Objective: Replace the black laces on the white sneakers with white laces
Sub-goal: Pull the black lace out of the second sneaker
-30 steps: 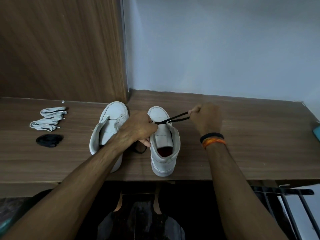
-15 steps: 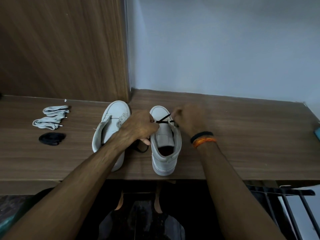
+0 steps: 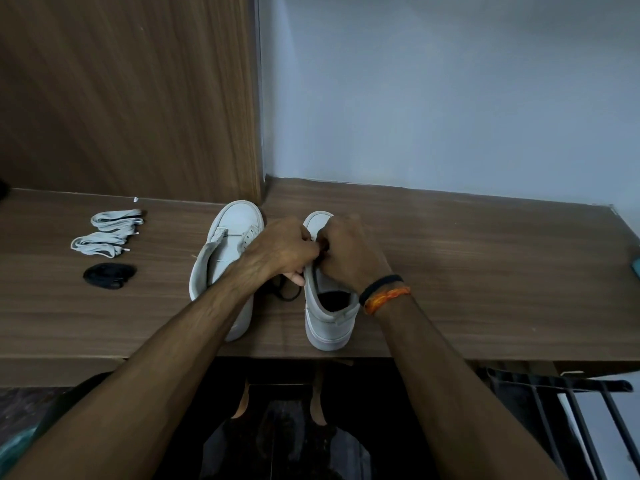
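Observation:
Two white sneakers stand side by side on the wooden table (image 3: 485,271), toes away from me. The left sneaker (image 3: 227,258) has no lace. My left hand (image 3: 280,251) grips the right sneaker (image 3: 329,323) at its left side, fingers curled. My right hand (image 3: 349,254) is curled over the same shoe's lace area and pinches the black lace; the pinch itself is hidden between the hands. A loop of the black lace (image 3: 287,292) hangs between the shoes. Two bundled white laces (image 3: 107,233) and a balled black lace (image 3: 109,276) lie at the left.
A wooden panel (image 3: 138,98) rises behind the left half of the table, a pale wall (image 3: 450,98) behind the right. A teal object (image 3: 635,266) pokes in at the right edge. A dark metal rack (image 3: 571,410) stands below the table's front right.
My right hand, which held the black lace stretched out to the right, has come back to the shoe and now meets my left hand over the lace area.

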